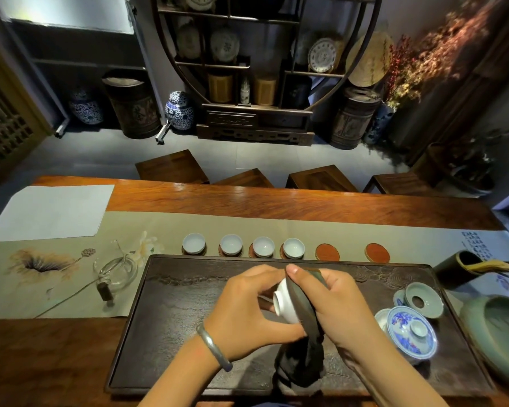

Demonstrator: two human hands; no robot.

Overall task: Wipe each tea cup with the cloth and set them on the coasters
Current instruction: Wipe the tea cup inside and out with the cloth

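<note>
A long wooden counter (276,201) carries a beige runner (159,227) painted with a lotus, and a dark carved tea tray (188,304). A glass pitcher (115,271) stands just left of the tray. On the tray's right end sit a blue-and-white gaiwan (410,333) and a celadon strainer (423,301). A green basin (497,333) lies at far right. Wooden stools (171,167) line the far side, before a round display shelf (262,69).

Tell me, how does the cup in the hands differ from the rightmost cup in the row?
The held cup lies tipped on its side between both hands, foot towards the left hand, with the dark cloth pressed over it by the right hand. The rightmost row cup stands upright and uncovered on a coaster. Both are small, pale and handleless.
</note>
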